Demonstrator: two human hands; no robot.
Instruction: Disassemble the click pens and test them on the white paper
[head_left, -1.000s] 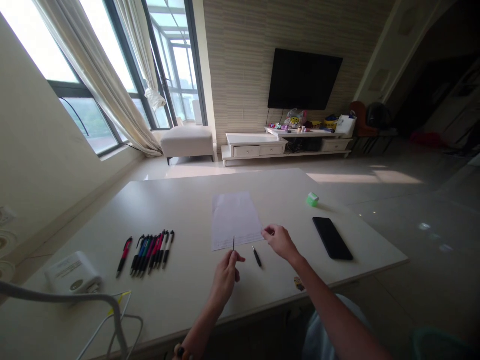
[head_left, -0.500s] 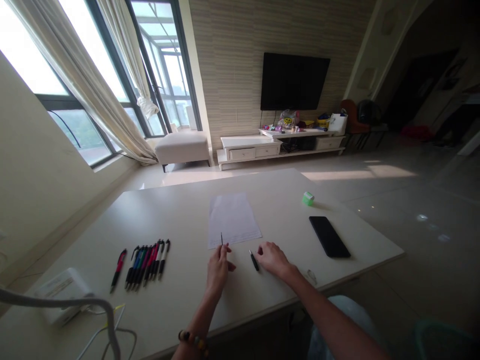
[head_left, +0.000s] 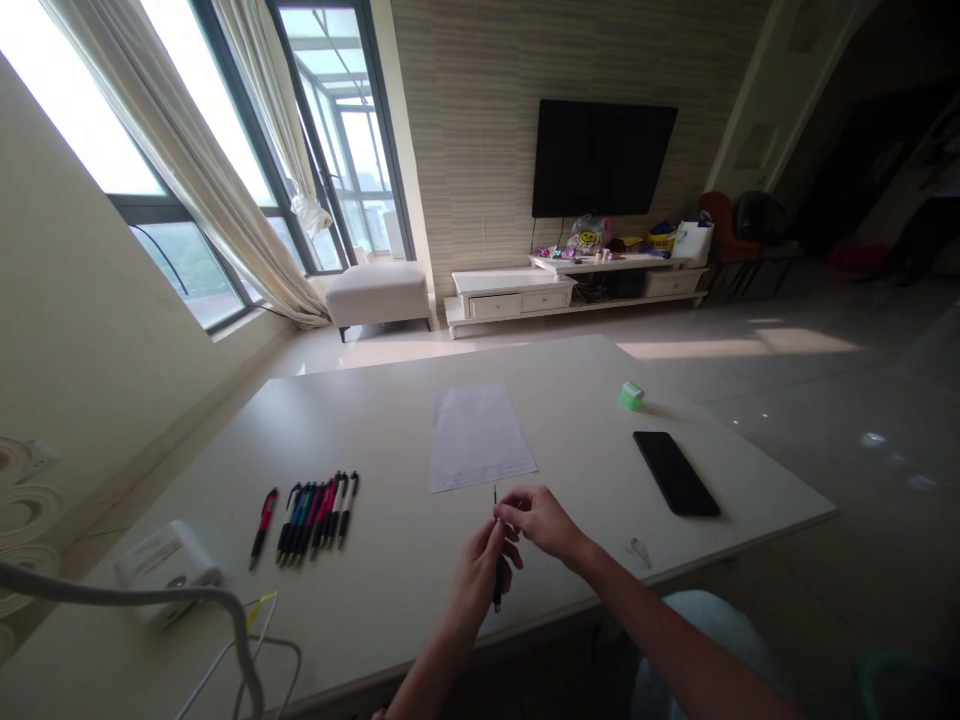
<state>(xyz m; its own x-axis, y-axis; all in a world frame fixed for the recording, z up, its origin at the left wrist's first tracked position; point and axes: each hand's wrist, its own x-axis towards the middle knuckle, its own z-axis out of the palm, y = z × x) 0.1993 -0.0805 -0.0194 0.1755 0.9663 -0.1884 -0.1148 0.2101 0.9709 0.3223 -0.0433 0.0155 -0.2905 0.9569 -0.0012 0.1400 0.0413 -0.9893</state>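
Note:
My hands meet above the front part of the white table. Curled around a black pen barrel (head_left: 497, 588) is my left hand (head_left: 480, 560), with the barrel's lower end showing beneath its fingers. My right hand (head_left: 541, 518) pinches at a thin dark pen refill (head_left: 495, 494), which points up above both hands. Fingers hide the stretch between refill and barrel, so I cannot tell how far one sits in the other. Just beyond lies a white sheet of paper (head_left: 480, 435) with lines of print along its near edge.
Left on the table (head_left: 390, 590) are a row of several pens (head_left: 315, 520), a single red-and-black pen (head_left: 263, 528), a white device (head_left: 169, 570) and a grey cable (head_left: 217, 600). To the right lie a black phone (head_left: 675, 473), a green box (head_left: 631, 396) and a small clear piece (head_left: 639, 550).
My left hand has moved right with the refill, and my hands have come together. The black barrel, earlier on the table beside my right hand, is now in my left hand. The view has shifted slightly.

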